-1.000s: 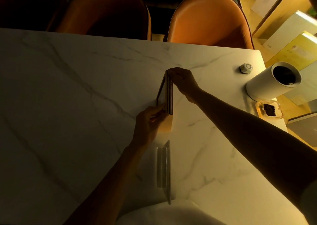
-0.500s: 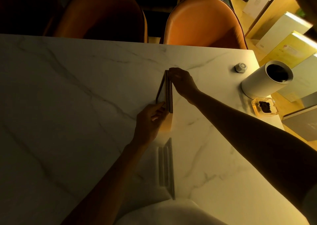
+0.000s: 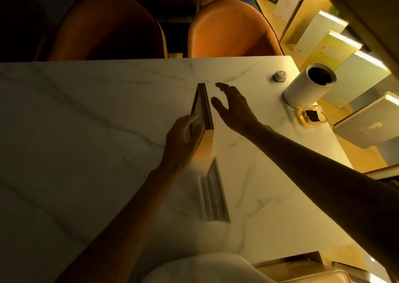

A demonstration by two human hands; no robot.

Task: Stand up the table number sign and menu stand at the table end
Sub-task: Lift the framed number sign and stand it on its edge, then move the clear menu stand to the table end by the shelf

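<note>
Care is needed: menu stand is steadied by left hand's fingers; right hand, at 3 o'clock, is spread open, empty.

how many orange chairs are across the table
2. One orange chair sits behind the table's far edge on the left, in shadow; the other is to its right, better lit. More may be hidden in the dark beyond the far left.

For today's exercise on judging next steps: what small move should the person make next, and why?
Probably ease the left hand off the menu stand. It stands upright on the marble table, and the right hand hangs open beside it, apart. The clear sign holder is likely next.
</note>
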